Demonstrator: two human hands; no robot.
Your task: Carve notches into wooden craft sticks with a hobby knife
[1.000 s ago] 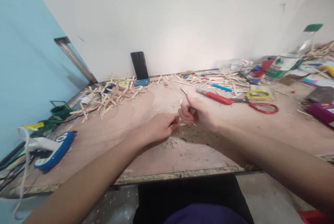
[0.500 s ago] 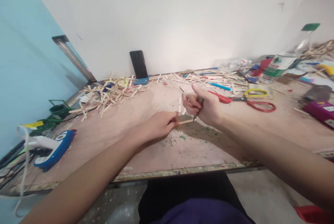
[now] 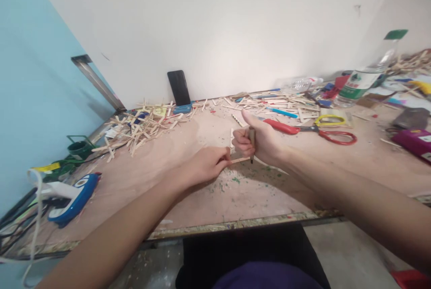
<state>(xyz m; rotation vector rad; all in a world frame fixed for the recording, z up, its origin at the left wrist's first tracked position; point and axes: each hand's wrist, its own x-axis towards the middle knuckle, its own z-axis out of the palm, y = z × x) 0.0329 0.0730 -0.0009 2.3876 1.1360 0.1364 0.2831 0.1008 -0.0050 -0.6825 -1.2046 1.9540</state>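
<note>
Remotely, I saw the left hand (image 3: 211, 163) pinch the stick (image 3: 239, 160) by its left end, the right hand (image 3: 261, 140) curled around a brown tool (image 3: 252, 138) at the stick's right end.

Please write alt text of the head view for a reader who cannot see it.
The left hand's grip holds a thin wooden stick on a worktable; the right hand's grip holds a brown tool upright near the stick's end. Scissors and loose sticks lie beyond.
</note>
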